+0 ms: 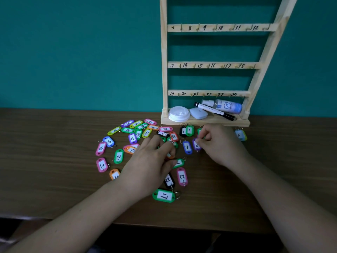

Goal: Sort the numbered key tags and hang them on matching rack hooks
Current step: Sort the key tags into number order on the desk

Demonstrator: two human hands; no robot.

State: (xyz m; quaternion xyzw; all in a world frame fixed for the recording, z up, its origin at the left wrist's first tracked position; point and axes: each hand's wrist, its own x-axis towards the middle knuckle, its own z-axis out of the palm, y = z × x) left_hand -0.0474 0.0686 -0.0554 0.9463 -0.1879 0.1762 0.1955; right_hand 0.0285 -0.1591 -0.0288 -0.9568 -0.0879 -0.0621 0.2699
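Several coloured key tags with handwritten numbers lie scattered on the wooden table (54, 176), among them a green tag 11 (163, 196), a pink tag 22 (182, 176) and a pink tag 16 (100, 148). Black tag 1 (183, 131), green tag 2 (190, 130), blue tag 7 (187, 147) and light blue tag 6 (240, 135) lie lined up below the rack. My left hand (152, 161) rests over the pile, fingertips on an orange tag (170, 156). My right hand (216, 143) pinches the purple tag 8 (196, 145). The wooden rack (164, 73) stands against the wall, its hooks numbered 7 to 24.
The rack's bottom shelf holds a white lid (179, 114), a pale blue case (198, 113), a black-and-white marker (214, 111) and a spray bottle (226, 106). A teal wall (82, 52) rises behind. The table's front edge runs near the bottom of the view.
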